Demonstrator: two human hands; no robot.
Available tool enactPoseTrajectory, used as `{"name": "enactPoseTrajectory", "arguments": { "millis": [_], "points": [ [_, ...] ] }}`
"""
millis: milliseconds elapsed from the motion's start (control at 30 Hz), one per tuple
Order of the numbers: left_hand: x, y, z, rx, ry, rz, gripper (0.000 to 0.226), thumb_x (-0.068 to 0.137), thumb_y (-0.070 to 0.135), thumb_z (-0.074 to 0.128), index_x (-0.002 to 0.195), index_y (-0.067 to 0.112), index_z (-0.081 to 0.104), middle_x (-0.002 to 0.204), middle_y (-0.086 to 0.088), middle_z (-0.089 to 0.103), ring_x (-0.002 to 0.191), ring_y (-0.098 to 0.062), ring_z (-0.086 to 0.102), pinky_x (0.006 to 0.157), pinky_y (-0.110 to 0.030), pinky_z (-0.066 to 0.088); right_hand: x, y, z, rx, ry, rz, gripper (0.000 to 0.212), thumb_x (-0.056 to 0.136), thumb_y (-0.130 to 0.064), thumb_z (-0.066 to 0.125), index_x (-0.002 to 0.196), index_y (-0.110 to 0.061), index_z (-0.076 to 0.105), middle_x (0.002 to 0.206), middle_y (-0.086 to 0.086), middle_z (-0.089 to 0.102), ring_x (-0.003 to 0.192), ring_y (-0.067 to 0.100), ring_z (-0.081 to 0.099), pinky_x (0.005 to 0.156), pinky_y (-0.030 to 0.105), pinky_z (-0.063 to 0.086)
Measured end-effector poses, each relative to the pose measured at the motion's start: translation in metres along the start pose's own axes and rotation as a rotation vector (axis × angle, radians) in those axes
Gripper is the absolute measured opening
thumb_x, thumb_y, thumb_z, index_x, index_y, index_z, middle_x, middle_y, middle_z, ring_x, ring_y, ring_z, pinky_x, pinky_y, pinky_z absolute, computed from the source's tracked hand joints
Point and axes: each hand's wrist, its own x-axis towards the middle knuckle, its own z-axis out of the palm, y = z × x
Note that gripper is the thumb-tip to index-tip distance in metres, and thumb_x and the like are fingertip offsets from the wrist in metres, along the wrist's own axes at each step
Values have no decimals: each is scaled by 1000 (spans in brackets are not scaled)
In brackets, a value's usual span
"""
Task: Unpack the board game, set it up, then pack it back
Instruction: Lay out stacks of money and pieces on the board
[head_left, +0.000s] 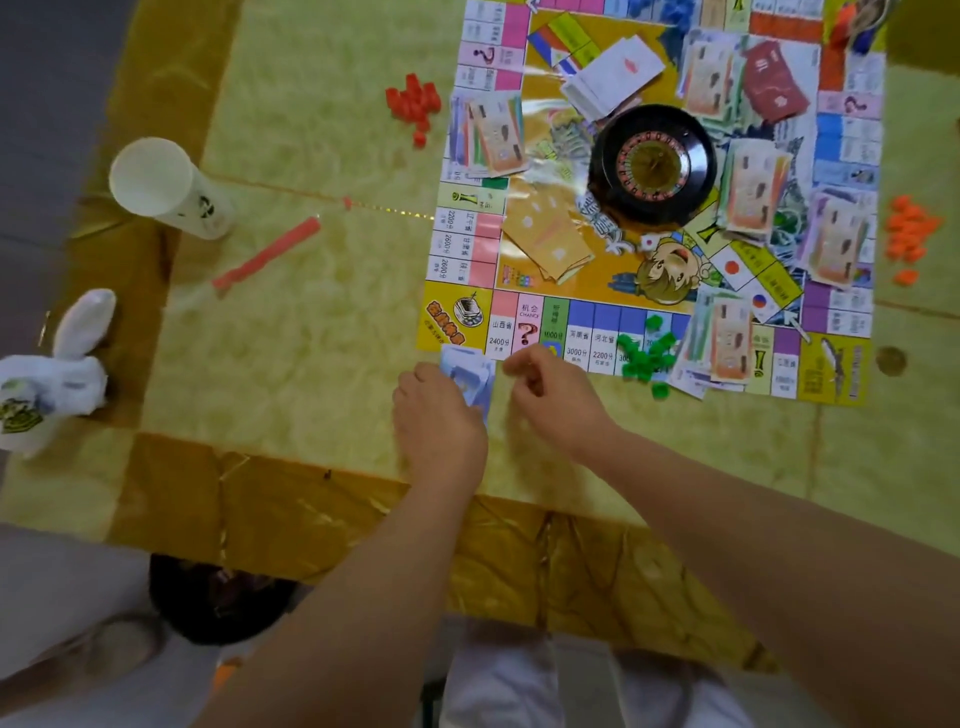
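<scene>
Our left hand (439, 421) held a pale-blue stack of paper notes (470, 376); just beside it, our right hand (550, 395) curled, its grasp impossible to tell.

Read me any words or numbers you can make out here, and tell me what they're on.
"机会 CHANCE": question-mark square on the board.
"山西省 2400分": pink-topped square left of it.
"河南省 3000分": blue-topped square.
"河北省 2200分": next blue-topped square rightward.
Print on banknotes, cards and cup: too blurred to read.
</scene>
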Motion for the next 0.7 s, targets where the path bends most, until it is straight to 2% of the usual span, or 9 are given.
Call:
{"name": "enactPoseTrajectory", "arguments": {
  "millis": [100, 167, 233, 300, 367, 467, 533, 600, 700],
  "points": [
    [4, -3, 0, -1, -4, 45, 36, 80, 13, 68, 110, -1, 53, 117, -19, 46, 110, -35, 45, 89, -38, 38, 0, -1, 6, 4, 29, 11, 26, 93, -5, 47, 114, -12, 60, 110, 1, 66, 90, 16, 59, 86, 34, 50],
    [4, -3, -1, -8, -2, 92, 25, 82, 9, 63, 103, -1, 55, 112, -19, 49, 103, -36, 47, 80, -38, 37, -1, -1, 7, 7, 30, 11, 26, 94, -6, 46, 116, -12, 58, 110, 1, 65, 89, 17, 59, 84, 35, 50],
    [2, -2, -2, -83, -9, 115, 11, 86, 7, 58, 94, 2, 54, 98, -15, 53, 90, -36, 51, 65, -35, 29, -2, -1, 5, 31, 15, 9, 26, 94, -6, 46, 118, -12, 55, 108, -1, 63, 83, 13, 56, 79, 30, 48],
    [4, -6, -3, -199, -65, 108, 10, 86, 9, 59, 87, 8, 50, 83, -8, 53, 79, -32, 52, 58, -32, 21, -4, -4, 3, 115, -19, 19, 28, 93, -4, 48, 119, -11, 53, 100, -4, 58, 77, 9, 52, 75, 26, 44],
    [7, -11, -6, -312, -178, 86, 14, 81, 9, 67, 86, 9, 53, 79, -3, 57, 74, -28, 55, 60, -32, 34, -6, -4, 0, 271, -54, 62, 29, 92, -5, 54, 120, -10, 52, 95, -1, 55, 79, 13, 52, 74, 26, 44],
    [2, -12, -22, -604, -410, -2, 10, 81, 2, 70, 84, 10, 63, 79, -9, 67, 70, -28, 67, 61, -34, 58, -11, -4, -3, 448, -56, 155, 32, 87, -21, 70, 113, -8, 56, 94, 7, 57, 80, 16, 55, 65, 19, 46],
    [-4, -4, -30, -684, -515, -4, 13, 83, -1, 67, 86, 11, 65, 79, -10, 69, 68, -25, 68, 59, -35, 60, -13, -5, -8, 496, -87, 207, 31, 82, -25, 76, 99, -5, 60, 90, 12, 63, 77, 16, 58, 65, 21, 48],
    [-10, 8, -33, -707, -572, 15, 15, 85, -1, 64, 90, 14, 67, 80, -8, 70, 69, -21, 68, 61, -33, 59, -17, -7, -17, 543, -112, 215, 24, 81, -21, 77, 85, -6, 59, 78, 8, 65, 67, 11, 60, 60, 17, 47],
    [-14, 26, -32, -725, -641, 25, 16, 91, 4, 56, 95, 15, 67, 89, -12, 71, 78, -26, 68, 70, -39, 58, -22, -9, -35, 576, -74, 189, 18, 81, -18, 76, 81, -7, 61, 74, 5, 62, 61, 7, 57, 56, 14, 45]
  ]
}}
